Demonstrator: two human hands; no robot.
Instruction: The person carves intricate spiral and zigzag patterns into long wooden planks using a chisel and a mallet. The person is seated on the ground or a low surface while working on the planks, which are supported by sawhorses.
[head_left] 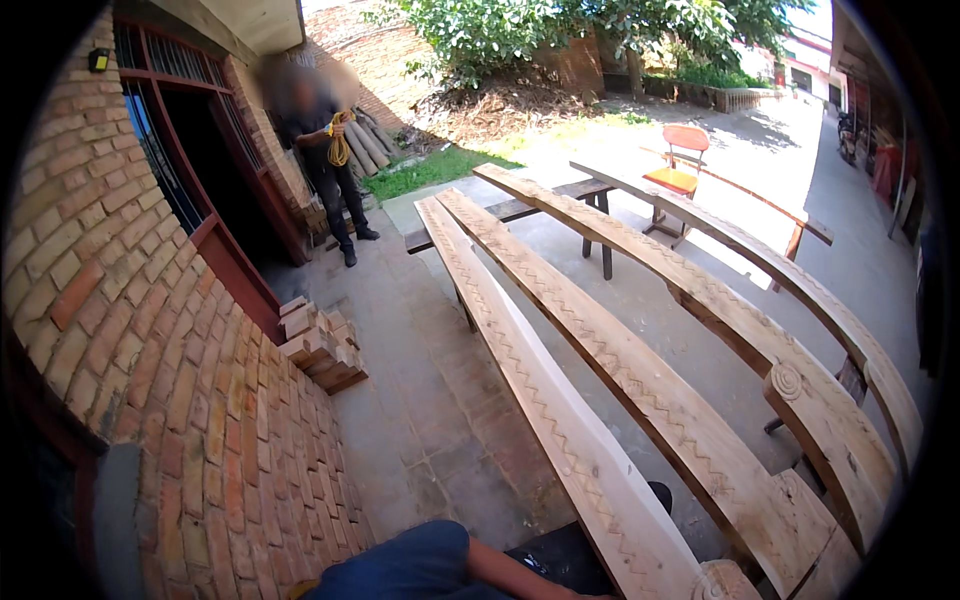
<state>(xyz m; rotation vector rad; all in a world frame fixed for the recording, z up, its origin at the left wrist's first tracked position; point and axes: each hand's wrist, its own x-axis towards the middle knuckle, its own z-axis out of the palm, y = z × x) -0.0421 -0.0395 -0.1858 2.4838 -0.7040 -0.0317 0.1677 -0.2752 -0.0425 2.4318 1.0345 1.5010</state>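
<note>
My left forearm (505,568), below a dark blue sleeve (410,570), reaches along the bottom edge toward a long pale plank (545,395); the hand is out of sight, as is my right hand. That plank bears a carved zigzag strip and a carved end piece (725,583) near me. To its right lie a second zigzag-carved plank (640,400), a thicker beam with a carved scroll (783,380) and a further curved board (770,260), fanning across a dark trestle (600,240).
A person (335,180) stands by the open doorway (190,160), holding coiled yellow cord (338,150). Stacked bricks (325,350) line the brick wall (90,250). Behind are logs (370,140), an orange chair (672,175), trees and a concrete walkway along the right.
</note>
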